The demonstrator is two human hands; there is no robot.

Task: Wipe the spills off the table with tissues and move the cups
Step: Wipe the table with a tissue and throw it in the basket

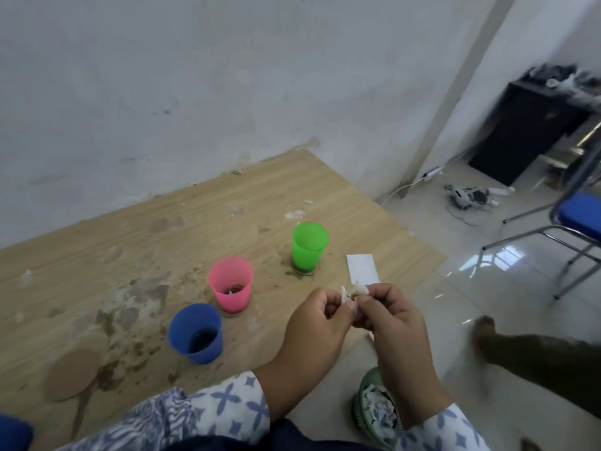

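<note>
Both hands meet above the table's front right corner, pinching one crumpled, brown-stained tissue (353,292) between them: my left hand (317,327) on its left side, my right hand (395,323) on its right. On the wooden table (227,203) stand three plastic cups in a diagonal row: a green cup (309,247) farthest, a pink cup (231,283) in the middle, a blue cup (195,333) nearest. Dark liquid shows in the pink and blue cups. Brown spill stains (130,307) spread left of the cups. A round cork coaster (73,374) lies near the left front.
A clean white tissue (362,268) lies flat right of the green cup. A green basket (374,408) of used tissues sits on the floor under my right wrist. A blue-seated chair (575,219) and a person's bare foot (487,336) are on the tiled floor at right.
</note>
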